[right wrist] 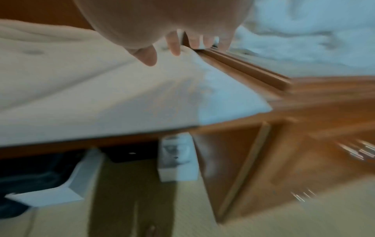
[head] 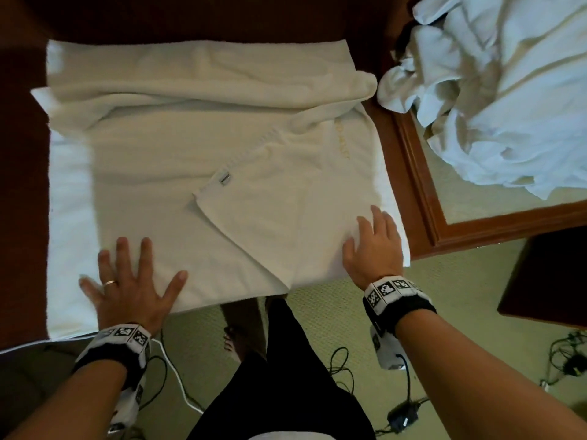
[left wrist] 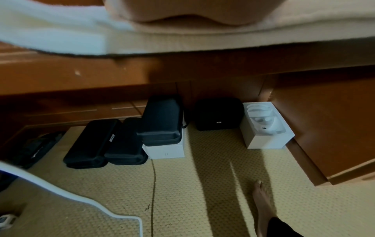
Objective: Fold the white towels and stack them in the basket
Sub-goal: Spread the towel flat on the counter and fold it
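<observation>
A large white towel (head: pixel 178 154) lies spread over the dark wooden table (head: pixel 19 185), with one corner carrying a small label (head: pixel 225 178) folded inward near the middle and a loose fold bunched along the far side. My left hand (head: pixel 130 281) presses flat on the towel's near left part, fingers spread. My right hand (head: pixel 371 246) rests flat on the near right corner, fingers straight. In the right wrist view the right hand's fingers (right wrist: pixel 174 44) hover at the towel's edge (right wrist: pixel 223 102), blurred. The left wrist view shows only the heel of the left hand (left wrist: pixel 182 11) on the towel. No basket is in view.
A heap of unfolded white towels (head: pixel 495 84) lies on a wood-framed surface (head: pixel 422 192) to the right. Under the table stand several black cases (left wrist: pixel 125 136) and white boxes (left wrist: pixel 265 128). Cables (head: pixel 343 369) trail over the carpet near my bare foot (left wrist: pixel 261 208).
</observation>
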A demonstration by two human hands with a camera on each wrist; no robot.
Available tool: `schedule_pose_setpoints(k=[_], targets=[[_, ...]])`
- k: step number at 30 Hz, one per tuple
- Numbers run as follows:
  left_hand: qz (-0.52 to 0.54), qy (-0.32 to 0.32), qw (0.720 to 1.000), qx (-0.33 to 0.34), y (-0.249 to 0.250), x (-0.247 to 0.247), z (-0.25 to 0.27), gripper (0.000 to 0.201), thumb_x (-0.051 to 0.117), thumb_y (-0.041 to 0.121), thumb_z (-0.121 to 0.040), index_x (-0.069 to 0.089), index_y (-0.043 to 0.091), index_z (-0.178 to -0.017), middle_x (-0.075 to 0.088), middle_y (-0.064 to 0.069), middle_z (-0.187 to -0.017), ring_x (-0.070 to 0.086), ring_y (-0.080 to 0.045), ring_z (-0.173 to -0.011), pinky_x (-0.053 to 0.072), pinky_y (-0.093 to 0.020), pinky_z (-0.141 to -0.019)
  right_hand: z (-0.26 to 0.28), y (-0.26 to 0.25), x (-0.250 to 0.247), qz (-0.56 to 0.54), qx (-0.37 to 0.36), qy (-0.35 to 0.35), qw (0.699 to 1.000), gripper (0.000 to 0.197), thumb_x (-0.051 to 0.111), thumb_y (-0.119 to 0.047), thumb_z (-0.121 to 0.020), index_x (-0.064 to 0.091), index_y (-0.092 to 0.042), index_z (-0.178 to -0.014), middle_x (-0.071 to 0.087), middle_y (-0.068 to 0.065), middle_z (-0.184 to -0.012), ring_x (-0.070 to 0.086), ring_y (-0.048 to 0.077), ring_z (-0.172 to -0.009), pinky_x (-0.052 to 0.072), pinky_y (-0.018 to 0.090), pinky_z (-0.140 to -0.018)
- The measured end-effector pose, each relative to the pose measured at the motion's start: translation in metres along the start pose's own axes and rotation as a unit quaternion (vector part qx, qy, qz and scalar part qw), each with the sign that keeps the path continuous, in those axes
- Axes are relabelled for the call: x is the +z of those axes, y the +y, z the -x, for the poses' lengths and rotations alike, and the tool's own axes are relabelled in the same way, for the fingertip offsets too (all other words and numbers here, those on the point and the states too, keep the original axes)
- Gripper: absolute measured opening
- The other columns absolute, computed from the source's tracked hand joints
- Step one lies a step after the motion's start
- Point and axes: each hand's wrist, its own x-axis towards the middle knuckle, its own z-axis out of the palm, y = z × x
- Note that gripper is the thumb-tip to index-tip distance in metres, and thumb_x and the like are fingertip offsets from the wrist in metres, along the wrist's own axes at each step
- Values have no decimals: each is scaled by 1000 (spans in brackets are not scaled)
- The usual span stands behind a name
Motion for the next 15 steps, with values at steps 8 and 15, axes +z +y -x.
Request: schedule_pose_setpoints(k=[8,15], targets=[[20,8,1000,-4,-2,2,-3,97,8,89,-81,1,33,-160,-8,-5,-168,-4,-37,-153,5,-71,-115,-56,-186,18,-3,-332,-137,933,54,50,-29,-96,37,-21,-147,54,13,-126,55,37,-107,47,43,-79],[18,18,1000,6,-4,8,-4,94,8,88,-84,-7,34,-159,-12,-4,-168,-7,-37,-153,7,-73,-114,-80,-242,32,78,-338,-175,922,34,49,-30,-98,47,-21,-131,46,15,-130,58,37,-106,45,40,-72]])
